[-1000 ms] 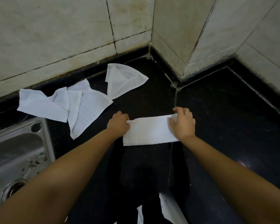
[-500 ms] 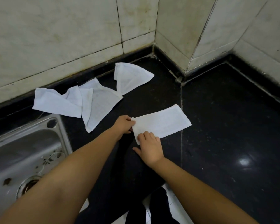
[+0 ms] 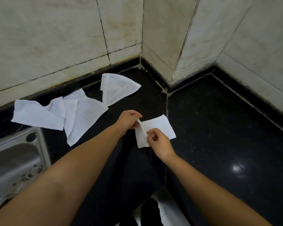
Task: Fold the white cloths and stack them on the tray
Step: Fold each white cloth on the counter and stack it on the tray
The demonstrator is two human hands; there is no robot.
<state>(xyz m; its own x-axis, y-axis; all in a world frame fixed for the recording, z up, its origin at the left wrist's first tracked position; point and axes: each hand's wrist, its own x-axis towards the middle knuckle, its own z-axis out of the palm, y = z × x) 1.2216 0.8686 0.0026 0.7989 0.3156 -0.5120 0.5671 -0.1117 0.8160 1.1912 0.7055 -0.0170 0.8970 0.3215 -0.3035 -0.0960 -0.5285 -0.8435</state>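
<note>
A white cloth (image 3: 160,128), folded into a short strip, lies on the black counter (image 3: 219,136) in front of me. My left hand (image 3: 129,119) pinches its left end at the far corner. My right hand (image 3: 158,142) pinches the same end at the near edge and lifts it off the counter. Several unfolded white cloths lie to the left: one (image 3: 36,115) beside the sink, one (image 3: 83,118) in the middle, one (image 3: 118,88) near the wall. No tray is in view.
A steel sink (image 3: 15,160) is set into the counter at the left. Tiled walls (image 3: 72,38) close the back and right, with a corner pillar (image 3: 167,46) jutting in. Something white (image 3: 167,211) shows at the bottom edge.
The strip's left end has been lifted by both hands and the visible cloth is shorter than before. My right hand moved from the right end to the left end.
</note>
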